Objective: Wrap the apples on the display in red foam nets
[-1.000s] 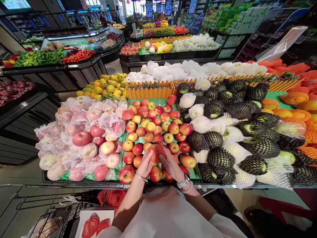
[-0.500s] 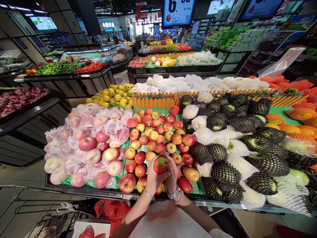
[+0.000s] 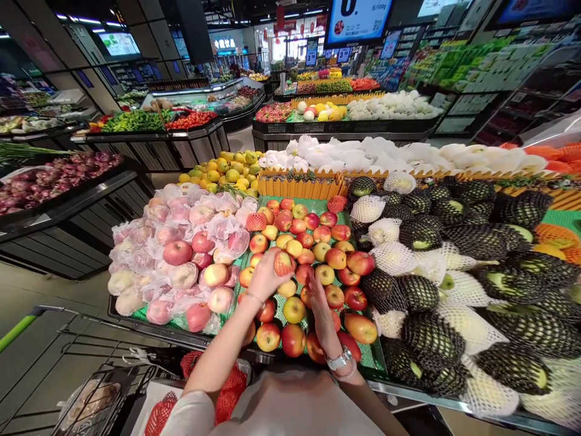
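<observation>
Only my left hand's grip [image 3: 266, 275] is clamped on the netted apple [image 3: 284, 263] now. Right hand [image 3: 322, 309] let go since earlier, uncurled.

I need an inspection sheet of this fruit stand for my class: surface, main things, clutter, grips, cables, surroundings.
Surface: green tray, mostly covered with fruit.
Main things: netted apple, held above the others; loose apples spread over the tray.
Clutter: wrapped apples on the left, black-netted fruit on the right; red netting below the front edge.
Grips: left grip closed around the netted apple; right grip open, close over loose apples, contact unclear.
Cables: nothing seen.
Surroundings: onions on a stand at far left, price screen overhead, cart handle at lower left.
</observation>
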Motion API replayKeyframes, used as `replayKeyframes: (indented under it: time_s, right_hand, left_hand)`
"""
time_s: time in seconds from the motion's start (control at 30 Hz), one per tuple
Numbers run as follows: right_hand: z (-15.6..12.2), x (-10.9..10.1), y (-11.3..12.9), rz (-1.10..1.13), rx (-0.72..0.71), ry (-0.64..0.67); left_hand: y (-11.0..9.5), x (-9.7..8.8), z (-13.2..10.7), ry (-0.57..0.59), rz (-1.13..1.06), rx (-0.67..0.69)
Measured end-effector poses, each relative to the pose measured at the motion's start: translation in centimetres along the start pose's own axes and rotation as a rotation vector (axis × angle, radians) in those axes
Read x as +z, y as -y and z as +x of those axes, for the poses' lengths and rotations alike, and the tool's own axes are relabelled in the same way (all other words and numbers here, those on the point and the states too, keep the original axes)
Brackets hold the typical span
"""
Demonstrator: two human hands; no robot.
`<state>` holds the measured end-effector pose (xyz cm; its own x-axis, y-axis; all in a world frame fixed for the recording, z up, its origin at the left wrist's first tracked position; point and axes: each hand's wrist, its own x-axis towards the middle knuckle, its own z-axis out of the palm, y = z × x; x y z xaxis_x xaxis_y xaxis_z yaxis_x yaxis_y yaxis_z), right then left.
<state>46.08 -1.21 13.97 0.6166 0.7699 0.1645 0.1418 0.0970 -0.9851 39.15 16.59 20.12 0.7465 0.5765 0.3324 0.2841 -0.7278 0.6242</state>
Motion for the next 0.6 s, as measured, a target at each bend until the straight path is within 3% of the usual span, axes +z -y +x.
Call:
replayKeyframes:
  time_s: [0.13,0.27,0.43,0.6]
  right_hand:
    - [-0.8,-0.3,-1.4,-0.012,0.061,0.047]
    - [-1.3,-0.1,-1.8,-0.079,-0.023,0.143]
    - [-1.5,-0.6,-1.8,-0.133,0.002,0.181]
    - [-1.4,-1.1,-2.3,-0.139,-0.001,0.199]
  left_hand:
    - [3.9,-0.8,6.5,0.046,0.469,0.033]
    - [6.3,0.8,10.5,0.109,0.57,0.111]
    - [7.9,2.9,10.9,0.161,0.597,0.18]
    - [9.0,2.3,9.5,0.187,0.579,0.221]
